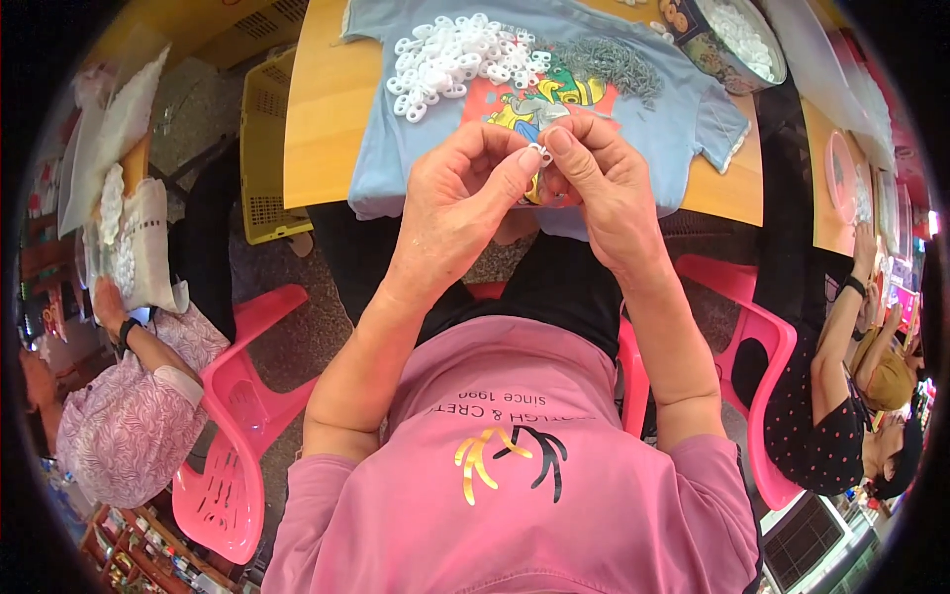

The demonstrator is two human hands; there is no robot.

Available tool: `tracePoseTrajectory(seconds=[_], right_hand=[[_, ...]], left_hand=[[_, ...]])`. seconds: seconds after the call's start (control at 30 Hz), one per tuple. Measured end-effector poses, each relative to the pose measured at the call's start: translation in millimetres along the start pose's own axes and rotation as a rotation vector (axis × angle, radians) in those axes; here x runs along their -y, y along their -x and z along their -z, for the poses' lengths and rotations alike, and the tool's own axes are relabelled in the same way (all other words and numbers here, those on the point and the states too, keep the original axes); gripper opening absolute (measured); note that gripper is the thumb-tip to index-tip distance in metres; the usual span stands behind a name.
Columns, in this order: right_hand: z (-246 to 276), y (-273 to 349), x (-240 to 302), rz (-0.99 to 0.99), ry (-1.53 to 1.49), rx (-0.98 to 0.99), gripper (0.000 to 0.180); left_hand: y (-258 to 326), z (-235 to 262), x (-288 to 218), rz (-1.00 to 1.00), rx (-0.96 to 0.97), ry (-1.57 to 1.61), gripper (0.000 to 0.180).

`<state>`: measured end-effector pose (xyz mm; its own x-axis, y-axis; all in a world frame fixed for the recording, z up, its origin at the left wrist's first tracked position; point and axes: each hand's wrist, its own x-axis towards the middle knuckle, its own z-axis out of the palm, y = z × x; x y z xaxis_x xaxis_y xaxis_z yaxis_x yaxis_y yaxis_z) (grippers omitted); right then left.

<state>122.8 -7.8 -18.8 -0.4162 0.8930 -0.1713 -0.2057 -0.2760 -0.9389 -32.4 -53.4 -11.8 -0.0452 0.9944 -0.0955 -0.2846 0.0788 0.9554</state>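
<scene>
At the near edge of the table: both hands meet above the lap, just in front of the light wooden table (pixel 317 119).
Left hand: the left hand (pixel 460 193) is curled, thumb and forefinger pinched shut on a small white plastic ring piece (pixel 540 151).
Right hand: the right hand (pixel 599 183) faces it, its fingers (pixel 559 141) closed on the same small piece from the other side, so the two thumbs and forefingers touch around it.
Held piece: the small white plastic ring piece sits between the fingertips of both hands, raised above the near hem of the cloth; its finer shape is too small to tell.
Cloth: a light blue T-shirt with a colourful print (pixel 683 109) lies spread flat on the table as a work mat.
White heap: a pile of white plastic rings (pixel 455 59) rests on the shirt, beyond the left hand.
Grey heap: a pile of small grey metal parts (pixel 618 64) lies just beside the white pile, beyond the right hand.
Tin: a round metal tin filled with white pieces (pixel 737 40) stands at the far right of the table.
Seats: pink plastic chairs (pixel 237 416) stand at either side.
Neighbours: a person in a patterned pale top (pixel 129 416) sits to the left, a person in a dark dotted top (pixel 821 416) to the right.
</scene>
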Motion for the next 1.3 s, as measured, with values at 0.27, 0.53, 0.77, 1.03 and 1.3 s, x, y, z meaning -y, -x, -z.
tracePoseTrajectory(seconds=[0.27,0.53,0.77,1.03,1.3], right_hand=[[-5,2,3,-0.001,0.011,-0.051,0.022],[-5,2,0,0.064,0.096,-0.048,0.02],[-5,2,1,0.056,0.107,-0.054,0.02],[-6,3,-7,0.139,0.079,-0.048,0.018],[-11,6,-28,0.07,-0.091,-0.086,0.018]], left_hand=[[1,0,1,-0.013,-0.014,-0.038,0.015],[0,1,3,-0.024,-0.022,-0.025,0.015],[0,1,2,-0.032,-0.02,-0.068,0.015],[2,-6,7,-0.084,-0.053,-0.008,0.013],[-11,2,3,-0.049,-0.086,-0.056,0.015]])
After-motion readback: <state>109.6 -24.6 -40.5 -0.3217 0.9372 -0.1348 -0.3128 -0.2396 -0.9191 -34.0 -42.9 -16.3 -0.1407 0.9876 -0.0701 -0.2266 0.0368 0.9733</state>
